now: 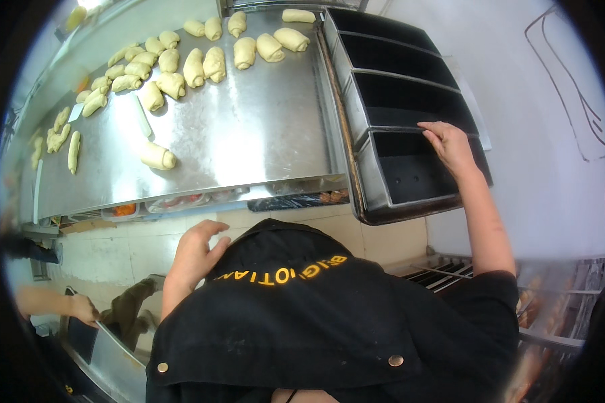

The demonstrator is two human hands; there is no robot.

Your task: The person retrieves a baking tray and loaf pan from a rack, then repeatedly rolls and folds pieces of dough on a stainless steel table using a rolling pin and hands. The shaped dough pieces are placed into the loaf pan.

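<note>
My right hand (448, 143) is over the divider between the two nearest black-lined loaf pans, thumb and fingertips pinched at the metal rim; whether it grips the rim cannot be told. The nearest loaf pan (408, 176) shows an empty inside with small holes in its wall or base. My left hand (199, 252) is held in front of my black apron, fingers apart and holding nothing. On the stainless steel table (262, 131) one rolled dough piece (158, 155) lies alone, beside a pale plastic scraper or strip (142, 118). Several more dough rolls (214, 64) lie towards the far edge.
A dark baking tray (356, 201) carries several loaf pans at the table's right end. Tubs and bags (123, 210) sit under the tabletop. At the lower left, another person's hand (84, 308) holds a tray edge. A metal rack (554, 332) with baked bread stands at the lower right.
</note>
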